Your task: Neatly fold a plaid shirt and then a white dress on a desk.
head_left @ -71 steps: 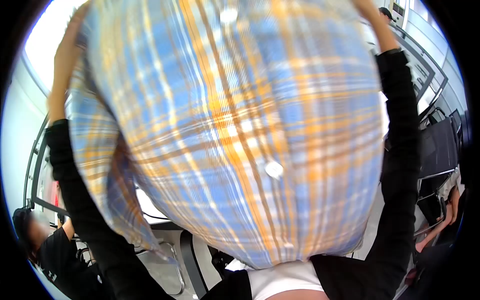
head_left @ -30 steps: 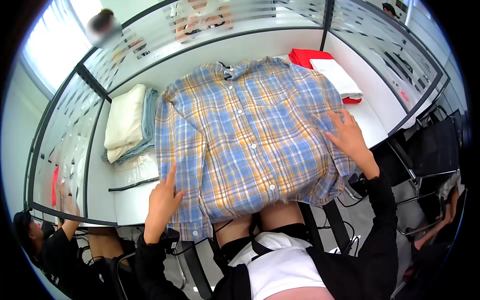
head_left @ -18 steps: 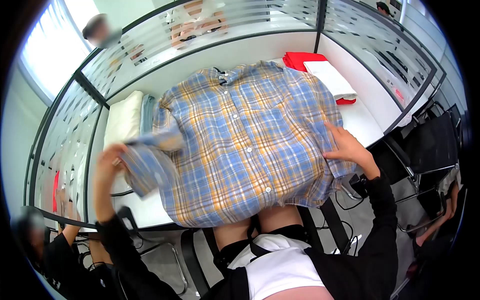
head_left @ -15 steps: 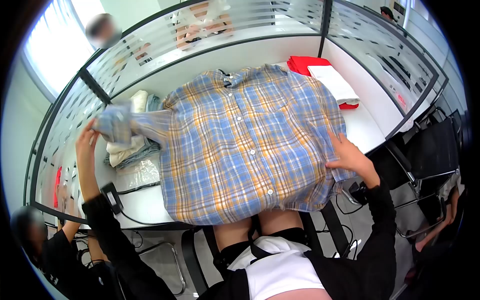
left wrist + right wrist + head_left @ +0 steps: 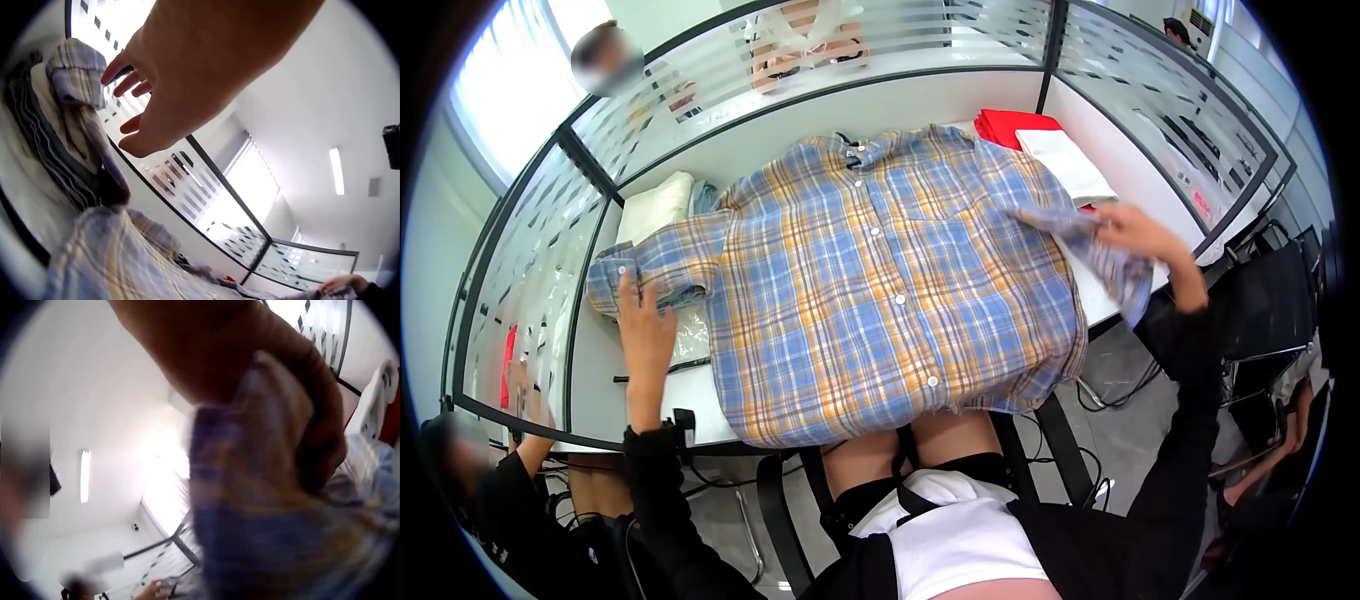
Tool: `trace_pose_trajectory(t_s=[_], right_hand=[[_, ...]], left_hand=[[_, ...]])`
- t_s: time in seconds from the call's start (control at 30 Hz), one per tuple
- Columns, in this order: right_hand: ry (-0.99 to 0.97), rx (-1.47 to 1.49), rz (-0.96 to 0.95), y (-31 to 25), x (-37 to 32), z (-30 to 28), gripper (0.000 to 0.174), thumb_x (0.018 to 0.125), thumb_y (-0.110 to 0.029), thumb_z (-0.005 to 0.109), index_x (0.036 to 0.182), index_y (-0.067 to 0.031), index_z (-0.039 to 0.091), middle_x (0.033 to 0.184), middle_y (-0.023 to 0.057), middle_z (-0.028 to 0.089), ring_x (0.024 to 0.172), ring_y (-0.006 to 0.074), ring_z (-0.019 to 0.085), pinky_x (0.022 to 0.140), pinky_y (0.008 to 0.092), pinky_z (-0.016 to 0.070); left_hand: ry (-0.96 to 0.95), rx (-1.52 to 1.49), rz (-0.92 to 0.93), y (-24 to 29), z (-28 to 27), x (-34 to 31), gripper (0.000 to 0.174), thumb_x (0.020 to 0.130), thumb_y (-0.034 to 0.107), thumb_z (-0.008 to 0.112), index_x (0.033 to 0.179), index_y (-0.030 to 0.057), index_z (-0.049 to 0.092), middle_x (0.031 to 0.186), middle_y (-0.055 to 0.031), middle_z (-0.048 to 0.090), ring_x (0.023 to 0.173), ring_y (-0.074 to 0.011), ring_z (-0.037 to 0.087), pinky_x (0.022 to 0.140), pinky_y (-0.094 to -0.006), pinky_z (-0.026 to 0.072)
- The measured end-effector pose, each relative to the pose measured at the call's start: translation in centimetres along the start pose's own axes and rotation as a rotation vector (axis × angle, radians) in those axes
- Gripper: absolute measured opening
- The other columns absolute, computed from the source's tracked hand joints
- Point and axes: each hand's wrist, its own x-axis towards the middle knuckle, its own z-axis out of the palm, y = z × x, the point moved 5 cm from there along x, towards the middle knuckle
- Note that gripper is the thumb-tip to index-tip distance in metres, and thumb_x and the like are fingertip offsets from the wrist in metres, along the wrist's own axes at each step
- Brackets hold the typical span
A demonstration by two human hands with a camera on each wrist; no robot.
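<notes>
A blue, yellow and white plaid button-up shirt (image 5: pixel 870 290) lies spread front side up on the white table, its collar toward the back panel and its hem over the near edge. My left hand (image 5: pixel 646 335) is beside the cuff of the left-hand sleeve, which stretches out over the folded clothes; in the left wrist view its fingers (image 5: pixel 128 84) are spread and hold nothing. On the other side my right hand (image 5: pixel 1142 238) grips the right-hand sleeve (image 5: pixel 1090 245), lifted and blurred. That sleeve's fabric (image 5: pixel 250 487) hangs from the curled fingers in the right wrist view.
Folded cream cloth (image 5: pixel 655 208) and blue-grey cloth sit at the table's left, near a clear plastic bag (image 5: pixel 690 335). Folded red cloth (image 5: pixel 1010 125) and white cloth (image 5: pixel 1065 165) are at the back right. Framed glass partitions enclose the table; other people sit beyond. A black chair (image 5: pixel 1265 285) stands right.
The shirt came down from in front of the camera onto the table. My left hand swung the left-hand sleeve outward and let go. My right hand has picked up the other sleeve and moved it right.
</notes>
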Motion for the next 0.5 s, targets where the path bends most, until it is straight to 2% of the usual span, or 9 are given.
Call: trace_pose_trajectory(t_s=[0.03,0.07,0.13,0.2,0.23,0.33,0.37,0.43,0.5], right_hand=[[-0.015,0.271,0.079,1.1,1.1,-1.8,0.016,0.081,-0.015,0.055,0.091,-0.0023,0.057,0.083,0.0052,0.056,0.079,0.0153,0.052,0.073,0.0294,0.0428],[0.038,0.483,-0.019,4.5,3.3,-4.3,0.018,0.081,-0.016,0.058,0.093,-0.0018,0.057,0.084,0.0024,0.057,0.08,0.013,0.052,0.077,0.027,0.0423],[0.281,1.108,-0.071,8.2,4.5,-9.5,0.022,0.083,-0.022,0.059,0.093,-0.0024,0.057,0.085,0.0025,0.057,0.081,0.012,0.053,0.077,0.0268,0.0424],[0.874,1.155,0.126,10.8,4.6,-11.7,0.032,0.084,-0.032,0.058,0.096,-0.0023,0.055,0.086,0.0028,0.057,0.082,0.0117,0.053,0.078,0.0279,0.0428],[0.933,1.238,0.108,11.3,4.6,-11.2,0.041,0.083,-0.036,0.059,0.104,-0.0015,0.053,0.091,0.0048,0.059,0.087,0.013,0.054,0.079,0.0279,0.0433],[1.011,0.367,0.508,11.6,2.9,-7.9,0.047,0.08,-0.029,0.063,0.114,0.0001,0.048,0.106,0.0178,0.055,0.094,0.0194,0.056,0.081,0.0278,0.0441],[0.967,0.07,0.489,9.8,2.2,-6.1,0.037,0.083,-0.021,0.059,0.115,-0.0038,0.05,0.102,0.0088,0.059,0.098,0.015,0.054,0.079,0.0265,0.0441],[0.784,0.118,0.115,6.4,0.3,-1.3,0.029,0.083,-0.015,0.058,0.11,-0.0037,0.052,0.099,0.008,0.06,0.087,0.0139,0.058,0.072,0.0251,0.0459],[0.583,0.324,0.09,2.1,-2.1,2.9,0.013,0.083,-0.009,0.057,0.092,-0.0005,0.058,0.075,0.0059,0.062,0.059,0.0103,0.059,0.056,0.0222,0.0467]], left_hand=[[-0.039,-0.062,-0.007,1.3,-0.3,-0.3,0.036,0.072,0.006,0.06,0.107,0.004,0.052,0.134,-0.0169,0.028,0.115,-0.0337,0.041,0.091,-0.0417,0.0383],[-0.077,-0.126,-0.016,2.6,-0.7,-0.6,0.034,0.073,0.005,0.06,0.106,0.0044,0.052,0.135,-0.0149,0.028,0.114,-0.0325,0.042,0.09,-0.0419,0.0392],[-0.041,-0.159,0.043,4.5,-1.7,-1.1,0.033,0.074,0.005,0.059,0.106,0.0054,0.052,0.136,-0.0117,0.026,0.111,-0.0303,0.044,0.087,-0.0408,0.0407],[-0.017,-0.196,0.065,5.8,-2.9,-1.9,0.032,0.075,0.004,0.057,0.106,0.0059,0.051,0.133,-0.0095,0.032,0.107,-0.028,0.047,0.084,-0.0396,0.0413],[-0.035,-0.235,0.063,6.4,-3.6,-2.5,0.032,0.075,0.004,0.057,0.106,0.0059,0.051,0.132,-0.0091,0.033,0.106,-0.0277,0.047,0.084,-0.0397,0.0413],[-0.083,-0.304,0.025,6.6,-5.0,-4.9,0.026,0.077,0.005,0.056,0.102,0.0047,0.053,0.112,-0.0102,0.05,0.091,-0.0232,0.054,0.075,-0.0344,0.0439],[-0.175,-0.35,-0.036,6.1,-5.1,-6.0,0.023,0.077,0.005,0.057,0.1,0.004,0.054,0.104,-0.0106,0.054,0.085,-0.0224,0.055,0.071,-0.0328,0.0447],[-0.333,-0.438,-0.13,5.2,-4.6,-8.2,0.02,0.078,0.007,0.057,0.097,0.0025,0.056,0.088,-0.0112,0.059,0.073,-0.0215,0.058,0.065,-0.0303,0.0455],[-0.475,-0.524,-0.197,4.2,-4.3,-10.8,0.018,0.078,0.009,0.059,0.094,0.0008,0.057,0.072,-0.0115,0.06,0.063,-0.0212,0.059,0.059,-0.0286,0.0457]])
